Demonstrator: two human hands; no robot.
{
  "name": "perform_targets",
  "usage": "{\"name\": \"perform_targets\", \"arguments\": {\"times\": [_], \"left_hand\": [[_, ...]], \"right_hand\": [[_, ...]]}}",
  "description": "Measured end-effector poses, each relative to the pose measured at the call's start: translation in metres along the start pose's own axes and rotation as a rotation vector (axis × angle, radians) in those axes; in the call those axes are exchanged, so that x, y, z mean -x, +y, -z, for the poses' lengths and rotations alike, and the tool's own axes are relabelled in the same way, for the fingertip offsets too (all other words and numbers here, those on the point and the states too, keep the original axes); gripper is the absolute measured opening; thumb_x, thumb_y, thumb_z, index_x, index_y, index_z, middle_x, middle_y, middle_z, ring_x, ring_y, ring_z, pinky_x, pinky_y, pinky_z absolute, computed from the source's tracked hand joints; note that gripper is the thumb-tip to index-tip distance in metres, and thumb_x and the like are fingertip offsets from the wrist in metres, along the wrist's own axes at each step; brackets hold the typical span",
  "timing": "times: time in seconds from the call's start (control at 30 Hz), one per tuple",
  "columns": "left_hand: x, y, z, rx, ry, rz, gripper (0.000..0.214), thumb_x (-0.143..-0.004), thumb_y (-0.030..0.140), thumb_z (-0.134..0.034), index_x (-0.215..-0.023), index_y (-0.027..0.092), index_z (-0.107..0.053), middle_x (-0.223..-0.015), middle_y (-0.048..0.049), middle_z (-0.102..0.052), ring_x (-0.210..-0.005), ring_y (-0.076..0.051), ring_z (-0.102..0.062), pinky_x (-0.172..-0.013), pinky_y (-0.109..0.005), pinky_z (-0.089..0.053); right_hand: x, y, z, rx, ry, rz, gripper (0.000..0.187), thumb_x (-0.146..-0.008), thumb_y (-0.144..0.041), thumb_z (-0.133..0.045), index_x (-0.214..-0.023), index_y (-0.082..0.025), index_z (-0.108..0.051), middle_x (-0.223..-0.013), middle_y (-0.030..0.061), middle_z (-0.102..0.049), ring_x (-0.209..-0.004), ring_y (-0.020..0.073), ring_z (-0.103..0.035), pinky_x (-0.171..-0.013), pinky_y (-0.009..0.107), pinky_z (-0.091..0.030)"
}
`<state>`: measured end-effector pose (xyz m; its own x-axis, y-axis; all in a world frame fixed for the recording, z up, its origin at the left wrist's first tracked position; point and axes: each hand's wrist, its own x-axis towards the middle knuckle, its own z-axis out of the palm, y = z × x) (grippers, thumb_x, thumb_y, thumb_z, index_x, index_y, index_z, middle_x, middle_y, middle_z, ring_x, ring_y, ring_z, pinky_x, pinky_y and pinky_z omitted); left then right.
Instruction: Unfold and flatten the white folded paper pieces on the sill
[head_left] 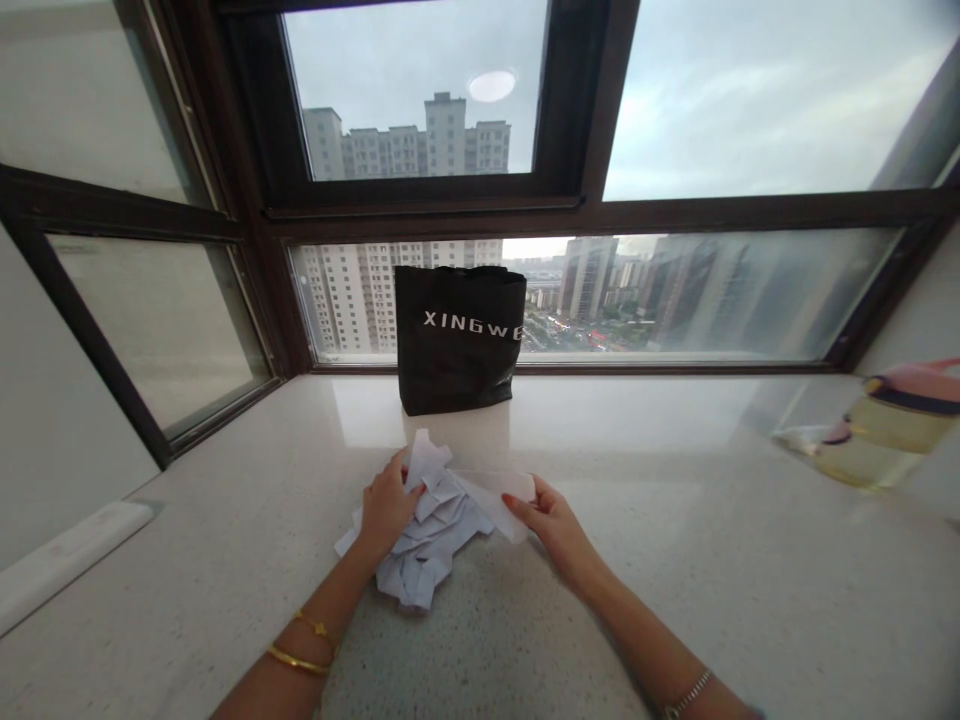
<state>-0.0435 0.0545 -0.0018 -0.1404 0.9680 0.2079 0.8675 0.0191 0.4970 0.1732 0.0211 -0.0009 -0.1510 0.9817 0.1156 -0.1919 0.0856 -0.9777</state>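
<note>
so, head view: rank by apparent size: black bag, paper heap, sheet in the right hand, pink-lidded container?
1. Black bag
2. Paper heap and pink-lidded container: too alike to rank; the container is cut off by the frame edge.
3. Sheet in the right hand

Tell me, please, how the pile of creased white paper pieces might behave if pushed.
The pile would probably slide apart, since its pieces overlap loosely. It seems light, judging by the thin white paper sheet in the right hand.
</note>
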Motion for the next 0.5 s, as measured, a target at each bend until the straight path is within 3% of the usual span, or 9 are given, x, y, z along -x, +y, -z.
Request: {"name": "perform_targets", "arguments": {"times": [0.1,0.2,0.3,0.4,0.43,0.5], "left_hand": [[0.0,0.0,0.003,0.075,0.061,0.032,0.052,-0.073,0.025,-0.053,-0.122,0.024,-0.039,-0.099,-0.0029,-0.063,-0.093,-0.018,-0.057,-0.089,-0.036,-0.031],[0.0,-0.001,0.009,0.044,0.154,0.051,0.025,-0.074,0.03,-0.051,-0.098,0.028,-0.058,-0.093,-0.0004,-0.065,-0.095,-0.023,-0.055,-0.097,-0.052,-0.012],[-0.002,-0.002,0.02,0.091,0.315,0.038,0.017,-0.076,0.035,-0.05,-0.081,0.026,-0.063,-0.096,-0.0017,-0.064,-0.1,-0.025,-0.052,-0.098,-0.056,-0.003],[-0.002,0.002,0.031,0.353,0.489,-0.066,0.023,-0.076,0.039,-0.049,-0.082,0.022,-0.061,-0.098,-0.004,-0.063,-0.104,-0.024,-0.05,-0.097,-0.049,-0.023],[-0.001,0.006,0.032,0.5,0.467,-0.094,0.027,-0.075,0.042,-0.049,-0.084,0.02,-0.06,-0.094,-0.0048,-0.064,-0.098,-0.023,-0.054,-0.09,-0.044,-0.035],[0.005,0.015,0.032,0.819,0.272,-0.089,0.038,-0.07,0.049,-0.052,-0.088,0.016,-0.058,-0.08,-0.0049,-0.064,-0.078,-0.02,-0.061,-0.066,-0.033,-0.049]], "right_hand": [[0.001,0.001,-0.003,-0.008,-0.006,0.011,0.042,-0.057,-0.04,-0.069,-0.089,-0.018,-0.053,-0.079,0.0021,-0.065,-0.069,0.017,-0.061,-0.063,0.03,-0.047],[0.0,0.002,-0.004,0.008,-0.009,0.001,0.043,-0.056,-0.04,-0.069,-0.089,-0.018,-0.051,-0.078,0.0014,-0.064,-0.061,0.0157,-0.06,-0.056,0.029,-0.047],[-0.002,0.0,-0.001,0.002,-0.008,0.032,0.041,-0.055,-0.038,-0.071,-0.086,-0.019,-0.051,-0.075,0.001,-0.064,-0.061,0.0148,-0.059,-0.053,0.026,-0.046],[-0.005,-0.011,0.008,0.028,0.02,0.102,0.034,-0.055,-0.035,-0.072,-0.077,-0.019,-0.052,-0.067,-0.0007,-0.062,-0.061,0.0125,-0.057,-0.056,0.024,-0.044],[-0.005,-0.016,0.01,0.051,0.044,0.13,0.031,-0.055,-0.035,-0.072,-0.073,-0.018,-0.053,-0.064,-0.0014,-0.061,-0.058,0.0115,-0.056,-0.055,0.023,-0.043],[-0.002,-0.029,0.012,0.098,0.108,0.201,0.026,-0.059,-0.035,-0.07,-0.07,-0.018,-0.054,-0.062,-0.0014,-0.06,-0.057,0.0107,-0.054,-0.054,0.022,-0.042]]}}
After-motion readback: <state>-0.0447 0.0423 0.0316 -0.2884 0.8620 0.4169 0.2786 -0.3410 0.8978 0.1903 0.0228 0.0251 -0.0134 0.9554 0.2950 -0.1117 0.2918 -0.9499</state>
